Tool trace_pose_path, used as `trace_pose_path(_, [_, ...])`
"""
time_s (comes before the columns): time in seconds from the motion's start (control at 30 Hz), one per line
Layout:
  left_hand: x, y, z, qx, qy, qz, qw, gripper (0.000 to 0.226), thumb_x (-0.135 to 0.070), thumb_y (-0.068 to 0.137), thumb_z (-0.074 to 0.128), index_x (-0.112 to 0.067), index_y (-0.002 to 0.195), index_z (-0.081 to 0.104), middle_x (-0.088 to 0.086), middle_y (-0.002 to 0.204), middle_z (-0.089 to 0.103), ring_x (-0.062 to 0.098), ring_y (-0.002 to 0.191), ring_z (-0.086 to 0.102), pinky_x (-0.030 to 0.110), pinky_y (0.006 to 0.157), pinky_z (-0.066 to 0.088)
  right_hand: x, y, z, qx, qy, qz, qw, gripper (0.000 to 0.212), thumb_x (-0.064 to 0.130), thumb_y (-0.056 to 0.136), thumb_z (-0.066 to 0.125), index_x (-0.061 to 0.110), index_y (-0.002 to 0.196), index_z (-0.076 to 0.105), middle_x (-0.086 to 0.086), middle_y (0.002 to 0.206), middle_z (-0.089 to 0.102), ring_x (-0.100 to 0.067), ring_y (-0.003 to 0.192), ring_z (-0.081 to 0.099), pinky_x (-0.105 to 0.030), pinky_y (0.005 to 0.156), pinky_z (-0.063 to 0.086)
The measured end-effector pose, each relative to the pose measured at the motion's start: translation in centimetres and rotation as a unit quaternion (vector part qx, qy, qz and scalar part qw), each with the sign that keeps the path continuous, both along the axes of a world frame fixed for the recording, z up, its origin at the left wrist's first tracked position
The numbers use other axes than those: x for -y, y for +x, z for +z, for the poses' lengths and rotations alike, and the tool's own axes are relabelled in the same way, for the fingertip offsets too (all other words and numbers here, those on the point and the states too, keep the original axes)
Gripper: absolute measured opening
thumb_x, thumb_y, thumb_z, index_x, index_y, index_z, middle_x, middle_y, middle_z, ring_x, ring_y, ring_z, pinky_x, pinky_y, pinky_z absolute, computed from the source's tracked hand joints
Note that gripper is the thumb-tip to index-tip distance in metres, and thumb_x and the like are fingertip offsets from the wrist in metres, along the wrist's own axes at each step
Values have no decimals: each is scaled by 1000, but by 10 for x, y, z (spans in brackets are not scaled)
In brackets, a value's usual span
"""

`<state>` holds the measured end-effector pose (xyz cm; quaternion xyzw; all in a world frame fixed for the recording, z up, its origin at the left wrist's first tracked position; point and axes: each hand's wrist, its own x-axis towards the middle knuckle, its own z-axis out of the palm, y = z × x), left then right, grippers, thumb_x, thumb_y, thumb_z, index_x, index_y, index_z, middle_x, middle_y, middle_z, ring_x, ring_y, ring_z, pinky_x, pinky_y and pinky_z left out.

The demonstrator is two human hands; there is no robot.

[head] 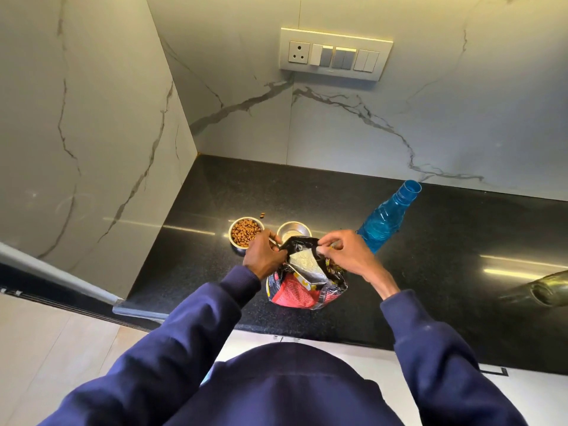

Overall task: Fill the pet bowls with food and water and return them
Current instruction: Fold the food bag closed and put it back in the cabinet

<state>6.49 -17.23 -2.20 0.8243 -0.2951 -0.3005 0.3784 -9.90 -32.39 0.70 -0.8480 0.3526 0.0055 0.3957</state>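
Observation:
A red and black pet food bag (302, 292) stands on the black counter (430, 272) in front of me. My left hand (264, 253) grips the left side of its top edge, and my right hand (344, 252) pinches the right side. Behind my left hand sits a small steel bowl (246, 232) full of brown kibble. A second steel bowl (294, 230) beside it holds no kibble and is partly hidden by the bag top. A blue plastic bottle (385, 218) without a cap stands to the right of the bowls.
A few loose kibble pieces (262, 214) lie behind the full bowl. A dark glass bottle (541, 292) lies at the right edge of the counter. Marble walls close the left and back; a switch panel (335, 53) is on the back wall.

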Motion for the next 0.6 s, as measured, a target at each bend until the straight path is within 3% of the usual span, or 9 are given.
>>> trace_pose_path(0.07, [1, -3, 0, 26, 9, -17, 999, 26, -10, 83, 74, -20, 95, 54, -4, 81, 62, 12, 68, 62, 18, 58, 54, 0, -4, -2, 1, -11, -48, 999, 37, 30, 87, 80, 18, 119, 65, -1, 117, 68, -6, 98, 63, -38, 99, 53])
trace_pose_path(0.17, [1, -3, 4, 27, 17, -22, 999, 30, -9, 81, 74, -24, 93, 51, -7, 79, 60, 4, 63, 58, 9, 47, 44, -5, -2, -13, -75, -47, -66, 994, 63, 36, 82, 84, 18, 132, 51, -12, 136, 52, -25, 124, 54, -41, 107, 46])
trace_pose_path(0.23, [0, -3, 4, 12, 14, -31, 999, 32, -6, 80, 75, -21, 97, 53, -6, 78, 60, 4, 62, 58, 8, 44, 44, -6, 1, -18, -105, -6, -75, 992, 71, 34, 81, 86, 16, 138, 47, -13, 143, 50, -29, 129, 54, -39, 101, 46])
trace_pose_path(0.33, [-4, -4, 8, 52, 13, -69, 996, 33, -3, 79, 76, -13, 102, 56, -6, 80, 58, 7, 65, 57, 8, 44, 44, -10, 1, -23, -127, -10, -55, 990, 65, 21, 83, 82, 14, 137, 48, -9, 137, 58, -26, 116, 60, -34, 88, 49])
trace_pose_path(0.43, [-9, -4, 13, 151, 13, -135, 979, 30, 0, 80, 73, -14, 99, 54, -7, 83, 52, 11, 74, 52, 13, 54, 36, -13, -3, -27, -129, -133, -33, 982, 48, 5, 81, 77, 15, 121, 52, -6, 111, 67, -21, 91, 63, -35, 72, 54])
trace_pose_path(0.5, [-12, -1, 14, 201, 19, -175, 964, 28, 4, 81, 65, -14, 98, 53, -6, 86, 51, 14, 80, 50, 16, 58, 31, -12, -6, -28, -108, -167, -29, 980, 44, 1, 81, 75, 16, 116, 51, -5, 104, 67, -21, 84, 63, -28, 61, 48])
trace_pose_path(0.6, [-10, 5, 14, 232, 25, -167, 958, 24, 3, 83, 63, -15, 96, 53, -3, 94, 54, 17, 88, 52, 19, 64, 33, -12, -6, -28, -64, -207, -16, 976, 41, 2, 84, 73, 15, 116, 51, -5, 105, 65, -24, 89, 65, -32, 65, 48])
